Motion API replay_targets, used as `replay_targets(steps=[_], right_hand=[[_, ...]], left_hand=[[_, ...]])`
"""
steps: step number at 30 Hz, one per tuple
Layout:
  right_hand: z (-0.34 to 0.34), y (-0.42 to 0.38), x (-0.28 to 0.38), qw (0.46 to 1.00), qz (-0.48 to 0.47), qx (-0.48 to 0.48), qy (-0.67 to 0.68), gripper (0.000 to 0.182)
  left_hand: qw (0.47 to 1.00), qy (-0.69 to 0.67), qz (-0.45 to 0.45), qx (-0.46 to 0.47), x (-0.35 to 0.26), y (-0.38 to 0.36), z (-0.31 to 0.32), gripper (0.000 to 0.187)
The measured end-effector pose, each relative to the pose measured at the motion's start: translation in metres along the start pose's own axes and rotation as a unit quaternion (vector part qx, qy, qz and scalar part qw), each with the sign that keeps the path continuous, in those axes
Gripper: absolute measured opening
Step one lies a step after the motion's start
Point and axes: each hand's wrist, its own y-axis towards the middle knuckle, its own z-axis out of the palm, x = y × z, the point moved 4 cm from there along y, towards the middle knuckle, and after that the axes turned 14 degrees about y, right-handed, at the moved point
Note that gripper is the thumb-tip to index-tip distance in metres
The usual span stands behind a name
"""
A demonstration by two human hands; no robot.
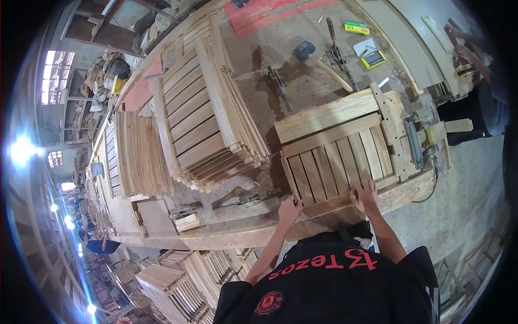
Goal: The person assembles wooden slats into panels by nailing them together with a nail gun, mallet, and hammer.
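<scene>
A slatted wooden panel (pixel 335 168) lies on the workbench in front of me, its slats set side by side between rails. At its near left corner, my left hand (pixel 290 210) is closed, with the fingers curled against the frame's end. My right hand (pixel 366 197) rests on the near rail and slat ends, its fingers spread out. Along the panel's far side lies a wide board (pixel 326 114). A wooden stop piece with holes (pixel 389 129) runs along the right end. Beside that, a nail gun-like tool (pixel 414 141) with a hose sits at the bench edge.
Stacked slatted panels (pixel 197 116) stand left on the workbench (pixel 245 233). A mallet (pixel 305 51), bar clamps (pixel 274 78) and a yellow-green box (pixel 356 27) lie beyond the panel. More panels (pixel 170 283) are stacked below. Another person (pixel 480 92) stands at the right.
</scene>
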Motion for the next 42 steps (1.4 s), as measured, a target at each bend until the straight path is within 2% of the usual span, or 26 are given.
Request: replay_targets(steps=[4, 7, 9, 10, 11, 12, 13, 14, 15, 16, 17, 19, 21, 23, 26, 27, 30, 31, 32, 36, 38, 41, 42], right_hand=[[-0.005, -0.002, 0.007, 1.0, 0.013, 0.005, 0.007, 0.028], [-0.002, 0.0, 0.008, 1.0, 0.004, -0.02, 0.003, 0.03], [-0.004, 0.001, 0.004, 1.0, -0.002, -0.02, -0.001, 0.03], [-0.004, 0.001, 0.004, 1.0, 0.002, -0.012, 0.002, 0.03], [-0.003, 0.0, 0.004, 1.0, 0.01, -0.004, 0.005, 0.03], [-0.003, -0.001, 0.007, 1.0, 0.012, -0.002, 0.005, 0.03], [-0.004, -0.002, 0.01, 1.0, 0.017, -0.002, 0.004, 0.031], [-0.006, -0.001, 0.009, 1.0, 0.02, -0.004, -0.001, 0.031], [-0.003, -0.003, 0.006, 0.999, -0.01, -0.019, -0.038, 0.031], [-0.005, 0.001, 0.002, 0.999, -0.007, -0.02, -0.032, 0.031], [-0.004, 0.002, 0.002, 1.0, -0.002, -0.014, -0.023, 0.03], [0.0, -0.001, 0.001, 1.0, -0.015, -0.012, -0.015, 0.029], [-0.004, 0.003, 0.002, 1.0, 0.003, 0.01, -0.025, 0.032], [-0.001, 0.003, 0.009, 1.0, 0.01, 0.011, -0.018, 0.032], [-0.005, 0.002, 0.011, 1.0, 0.014, 0.008, -0.006, 0.028], [-0.006, 0.004, 0.012, 1.0, 0.02, 0.015, -0.008, 0.028], [-0.007, 0.011, 0.01, 0.999, 0.027, 0.025, -0.022, 0.028], [-0.005, 0.009, 0.01, 0.999, 0.032, 0.025, -0.025, 0.029], [-0.005, 0.008, 0.011, 0.999, 0.03, 0.025, -0.025, 0.03], [-0.005, 0.01, 0.006, 0.999, 0.03, 0.032, -0.014, 0.034], [-0.005, 0.009, 0.002, 0.998, 0.044, 0.04, 0.007, 0.035], [0.003, 0.013, -0.006, 0.999, 0.043, 0.012, -0.013, 0.034], [0.003, 0.005, -0.007, 0.999, 0.047, 0.019, -0.013, 0.034]], left_hand=[[0.999, -0.015, 0.013, 0.048, -0.002, 0.003, -0.009, 0.047], [0.995, 0.041, -0.023, 0.085, 0.01, 0.004, -0.036, 0.057], [0.983, -0.028, -0.176, 0.032, 0.036, -0.003, -0.073, 0.064], [0.954, -0.129, -0.261, -0.075, 0.096, 0.007, -0.044, 0.057], [0.925, -0.146, -0.232, -0.264, 0.144, 0.008, -0.043, 0.048], [0.868, -0.145, -0.283, -0.38, 0.208, 0.017, -0.028, 0.036], [0.87, 0.031, -0.38, -0.312, 0.25, 0.019, -0.029, 0.032], [0.837, 0.202, -0.458, -0.22, 0.293, 0.02, -0.03, 0.032], [0.873, -0.073, -0.372, -0.307, 0.338, 0.032, -0.023, 0.035], [0.818, -0.349, -0.275, -0.365, 0.379, 0.043, -0.018, 0.038], [0.609, -0.688, -0.289, -0.269, 0.364, 0.045, -0.029, 0.041], [0.519, -0.736, -0.366, -0.234, 0.306, 0.027, -0.08, 0.043], [0.44, -0.774, -0.373, -0.26, 0.312, 0.032, -0.089, 0.046], [0.38, -0.803, -0.322, -0.327, 0.348, 0.046, -0.07, 0.048], [0.447, -0.853, 0.034, -0.267, 0.329, 0.011, -0.078, 0.052], [0.487, -0.821, 0.029, -0.296, 0.28, -0.011, -0.1, 0.053], [0.724, -0.626, -0.072, -0.281, 0.184, -0.041, -0.102, 0.047], [0.83, -0.498, -0.05, -0.245, 0.149, -0.04, -0.101, 0.046], [0.914, -0.353, -0.027, -0.199, 0.124, -0.035, -0.104, 0.045], [0.982, -0.187, 0.021, 0.012, 0.1, -0.003, -0.143, 0.038], [0.988, -0.069, 0.073, 0.118, 0.09, 0.004, -0.144, 0.033], [0.981, -0.036, 0.192, 0.01, 0.084, 0.013, -0.139, 0.026], [0.982, -0.087, 0.159, 0.049, 0.092, 0.02, -0.132, 0.025]])
